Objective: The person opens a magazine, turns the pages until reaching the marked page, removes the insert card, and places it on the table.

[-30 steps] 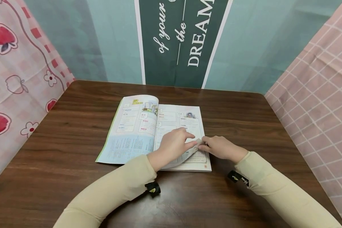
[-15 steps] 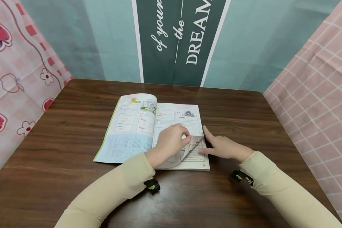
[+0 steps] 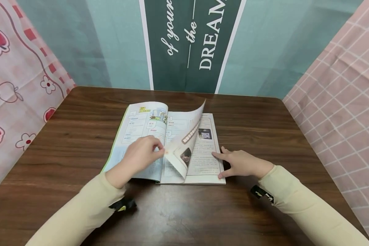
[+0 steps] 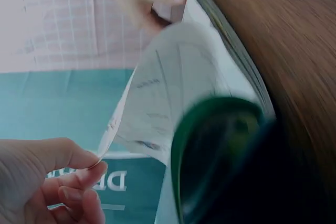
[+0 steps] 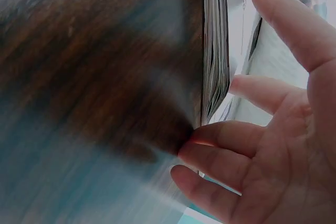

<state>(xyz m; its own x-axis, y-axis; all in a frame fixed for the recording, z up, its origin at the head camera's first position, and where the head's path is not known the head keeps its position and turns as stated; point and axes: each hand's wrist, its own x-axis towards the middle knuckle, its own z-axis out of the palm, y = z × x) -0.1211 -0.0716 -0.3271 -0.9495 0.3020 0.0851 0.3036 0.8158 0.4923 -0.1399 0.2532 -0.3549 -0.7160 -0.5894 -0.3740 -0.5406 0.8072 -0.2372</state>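
Observation:
An open magazine (image 3: pixel 203 160) lies on the wooden table. One of its pages (image 3: pixel 181 147) is lifted and curls over toward the left. My left hand (image 3: pixel 142 152) pinches that page's corner between thumb and finger, as the left wrist view also shows for the page (image 4: pixel 173 72). With fingers spread, my right hand (image 3: pixel 241 163) rests at the magazine's right edge, thumb and forefinger touching the right-hand page. In the right wrist view the other fingers (image 5: pixel 220 153) of the right hand lie beside the thick stack of page edges (image 5: pixel 216 40).
The brown wooden table (image 3: pixel 264 130) extends around the magazine on all sides. A teal cloth with printed lettering (image 3: pixel 212 34) hangs behind it. Patterned pink cloths hang at the left (image 3: pixel 18 89) and right (image 3: pixel 350 85).
My left hand has pulled the page corner leftward, lifting the page and baring the one beneath. The right hand has let go of the corner and spread its fingers on the magazine's edge.

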